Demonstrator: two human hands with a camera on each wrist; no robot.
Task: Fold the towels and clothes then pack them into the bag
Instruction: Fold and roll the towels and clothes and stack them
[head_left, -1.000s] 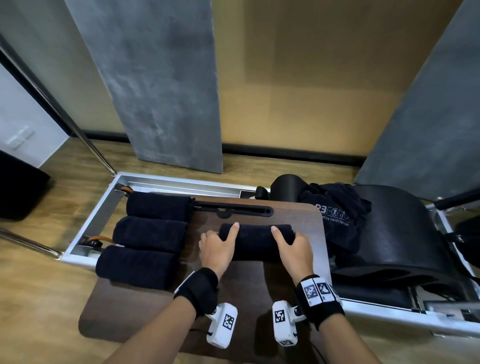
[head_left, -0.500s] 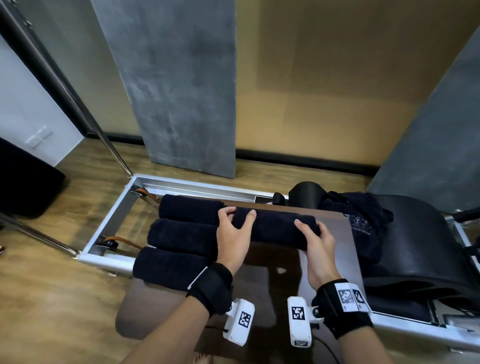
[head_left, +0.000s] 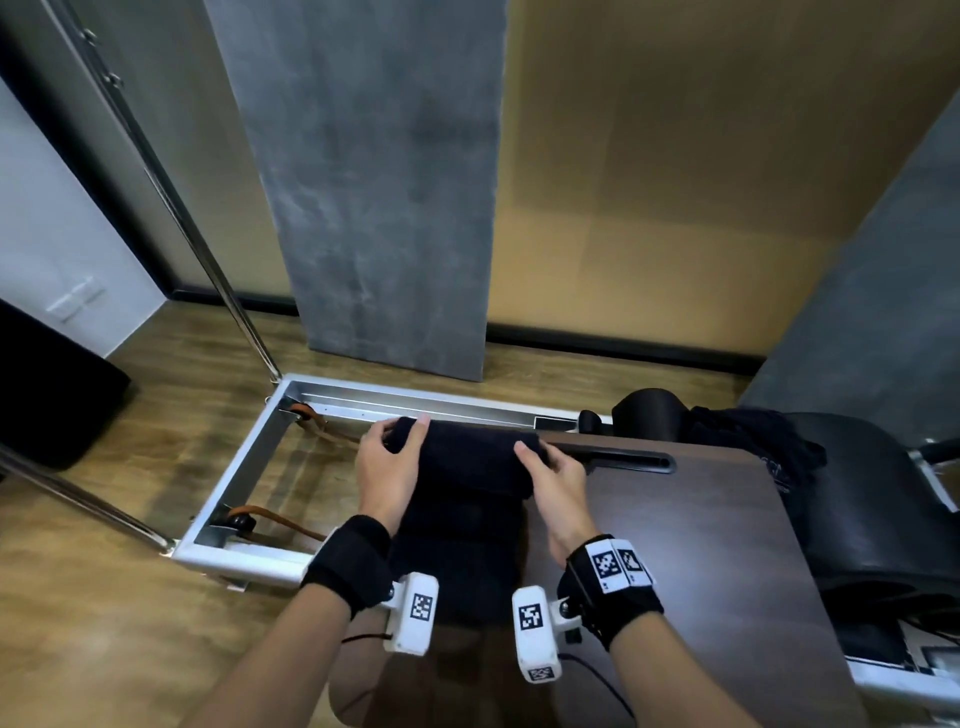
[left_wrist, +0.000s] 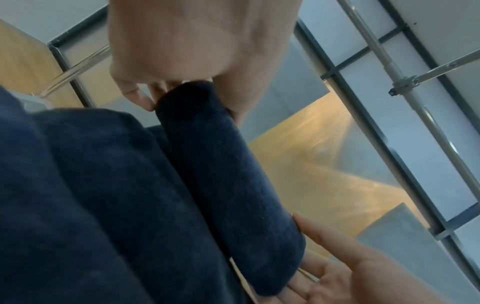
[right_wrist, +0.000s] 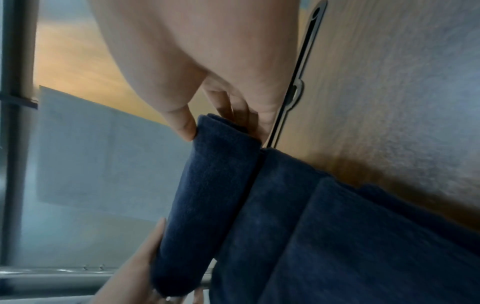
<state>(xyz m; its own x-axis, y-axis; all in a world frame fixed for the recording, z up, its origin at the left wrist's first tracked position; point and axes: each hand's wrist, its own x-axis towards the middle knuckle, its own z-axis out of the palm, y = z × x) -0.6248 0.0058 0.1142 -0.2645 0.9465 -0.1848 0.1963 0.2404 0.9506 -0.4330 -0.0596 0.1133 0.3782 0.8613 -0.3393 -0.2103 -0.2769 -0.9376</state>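
Two wrist cameras (head_left: 413, 613) are strapped on black bands nearest the viewer, one on each forearm. Just beyond them, a stack of rolled dark towels (head_left: 457, 545) is seen lying at the left end of a brown board (head_left: 701, 545); how many rolls lie there cannot be told from the head view. A further rolled towel (head_left: 467, 457) is held level at the far side of that stack, gripped at both ends. Its left end is clasped by the left hand (head_left: 387, 470), thumb and fingers curled round it, and its right end is pinched by the right hand (head_left: 553, 480) in the same way. In the wrist views the roll (left_wrist: 228, 185) is shown touching the neighbouring roll along its length. A slot handle (head_left: 623, 460) is cut into the board's far edge. Under and left of the board a metal frame (head_left: 244, 467) is set on the wood floor (head_left: 104, 571). To the right, a crumpled dark garment (head_left: 753, 441) is draped on a black padded seat (head_left: 872, 493). No bag can be made out with certainty.
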